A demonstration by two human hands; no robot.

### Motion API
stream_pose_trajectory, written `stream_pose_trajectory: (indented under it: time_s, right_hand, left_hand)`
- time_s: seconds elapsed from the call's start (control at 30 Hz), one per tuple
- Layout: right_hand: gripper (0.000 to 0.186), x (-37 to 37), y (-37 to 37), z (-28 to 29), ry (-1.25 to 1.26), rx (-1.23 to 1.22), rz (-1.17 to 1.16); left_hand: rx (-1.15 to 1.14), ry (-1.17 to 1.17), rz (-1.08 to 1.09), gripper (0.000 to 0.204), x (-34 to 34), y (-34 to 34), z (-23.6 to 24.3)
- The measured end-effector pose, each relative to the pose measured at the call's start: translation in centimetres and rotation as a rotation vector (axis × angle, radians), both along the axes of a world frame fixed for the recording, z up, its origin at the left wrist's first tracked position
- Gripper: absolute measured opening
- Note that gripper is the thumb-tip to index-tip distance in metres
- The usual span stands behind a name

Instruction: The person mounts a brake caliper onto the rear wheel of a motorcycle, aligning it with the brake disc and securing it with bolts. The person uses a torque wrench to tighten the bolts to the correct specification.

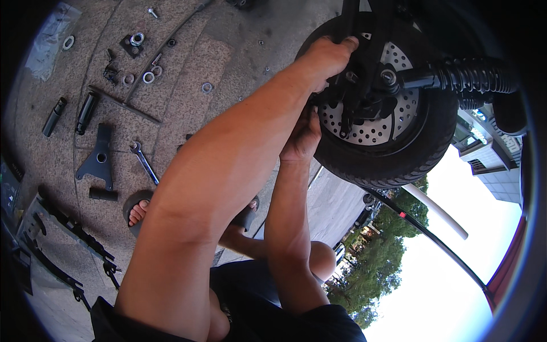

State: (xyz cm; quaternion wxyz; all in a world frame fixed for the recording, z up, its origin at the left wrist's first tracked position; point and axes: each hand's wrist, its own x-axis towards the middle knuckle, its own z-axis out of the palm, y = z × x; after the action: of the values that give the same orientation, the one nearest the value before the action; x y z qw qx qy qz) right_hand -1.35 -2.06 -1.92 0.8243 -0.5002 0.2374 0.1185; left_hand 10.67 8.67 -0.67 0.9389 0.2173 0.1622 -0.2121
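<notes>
A black tyre (399,171) surrounds a perforated silver brake disc (364,131) at the upper right, with black brackets (364,91) and a coil-spring shock absorber (478,80) in front of it. My left hand (330,60) reaches up, fingers closed round a black mount (353,68) beside the disc. My right hand (305,134) is lower, at the disc's left edge, its fingers curled upward into the dark fittings; what they hold is hidden, partly behind my left wrist.
On the paved ground (51,154) at left lie a spanner (145,162), washers (149,77), black sleeves (86,113), a metal rod (139,113), a triangular bracket (94,162) and long frame parts (57,233). My sandaled feet (138,211) are below; poles (433,211) and trees (376,251) are behind.
</notes>
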Motion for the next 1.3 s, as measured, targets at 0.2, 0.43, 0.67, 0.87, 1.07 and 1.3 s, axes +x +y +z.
stream_pose_trajectory:
  time_s: [0.2, 0.43, 0.67, 0.87, 1.07, 1.3]
  right_hand:
    - [0.031, -1.2, -1.0, 1.4, -0.016, 0.058, -0.082]
    - [0.031, -1.8, -1.8, 3.2, 0.002, 0.102, -0.071]
    - [0.037, -2.2, -1.3, 3.7, -0.008, 0.011, -0.031]
    - [0.033, -3.8, -2.7, 2.3, -0.091, -0.135, 0.009]
    - [0.032, -14.8, -6.4, -4.2, 0.118, -1.099, 0.146]
    - [0.107, -25.9, -2.8, -10.3, 0.203, -1.310, 0.333]
  left_hand:
    - [-0.085, 0.040, -0.022, 0.072, -0.2, 0.1, 0.0]
    - [-0.234, 0.110, -0.007, 0.064, 0.5, -0.6, 0.0]
    - [-0.204, 0.171, 0.133, 0.061, 0.7, -1.0, 1.5]
    - [0.168, 0.224, 0.057, 0.070, 1.2, -1.5, 2.3]
    - [0.149, 0.132, 0.059, 0.072, 0.2, -1.4, 2.7]
    - [-0.113, 0.076, -0.017, 0.055, 1.2, -1.4, 1.9]
